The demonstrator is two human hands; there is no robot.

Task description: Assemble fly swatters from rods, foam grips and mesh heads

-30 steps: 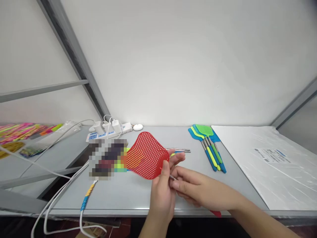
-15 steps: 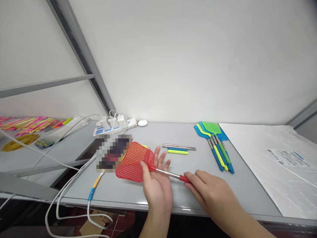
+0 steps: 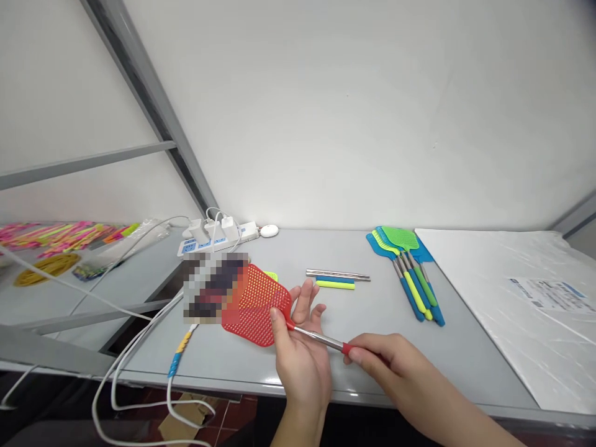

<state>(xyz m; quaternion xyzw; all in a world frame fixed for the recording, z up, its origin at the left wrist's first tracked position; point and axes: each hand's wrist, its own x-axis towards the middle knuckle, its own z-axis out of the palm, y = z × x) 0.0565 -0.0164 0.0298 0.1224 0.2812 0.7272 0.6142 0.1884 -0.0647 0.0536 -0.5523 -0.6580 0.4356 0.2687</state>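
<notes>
A red fly swatter (image 3: 261,310) with a perforated head and a metal shaft is held over the near part of the table, its head to the left. My left hand (image 3: 302,354), palm up, supports the neck just below the head, thumb on top and other fingers partly spread. My right hand (image 3: 395,372) is closed around the red handle, most of which it hides. Beyond the hands lie metal rods (image 3: 338,274), a blue tube (image 3: 336,280) and a yellow tube (image 3: 335,285). A yellow-green perforated piece (image 3: 270,275) shows partly behind the red head.
Several blue, green and yellow fly swatters (image 3: 410,273) lie stacked at right, beside a white wrapped package (image 3: 503,298). A power strip (image 3: 218,239) with plugs stands at back left. White cables (image 3: 139,347) hang over the front edge. A blurred-out patch (image 3: 212,288) covers something left of the swatter.
The red swatter and both hands have shifted slightly right and down. My right thumb now lies along the handle, and the wrist has turned. The swatter remains held.
</notes>
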